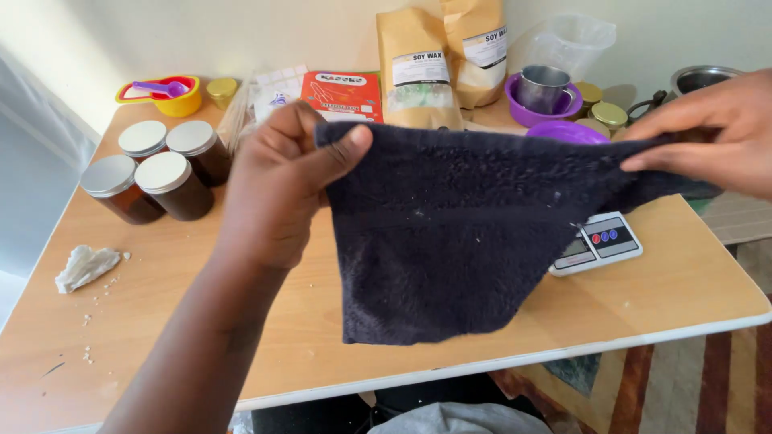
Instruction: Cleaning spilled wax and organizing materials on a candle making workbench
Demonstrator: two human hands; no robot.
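- Dark towel is held up in the air over the wooden table, stretched by its top edge, lower part hanging free above the tabletop.
- Left hand is closed on the top left corner, thumb pinching over the front, fingers behind.
- Right hand grips the top right end between thumb and fingers; the cloth bunches and twists there.
- Risk: the right-side pinch looks shallow, on a twisted end. Any extra tension and that corner could slip out, dropping the cloth sideways.
- Risk: the digital scale sits just behind the hanging right edge, partly hidden by it. A swing or drop could drag across it or shove it toward the table edge.
- Risk: the towel blocks sight of part of the table behind it, so the purple bowl and the metal cup are easy to knock if the cloth moves back.
- Risk: white specks show on the pile; white crumbs and a crumpled white lump lie on the left of the table. Lowering the cloth there would likely pick up more.
- Four lidded amber jars stand well left of the left hand; low risk unless the arm sweeps wide.
- Two brown paper pouches stand upright at the back and look tippable.
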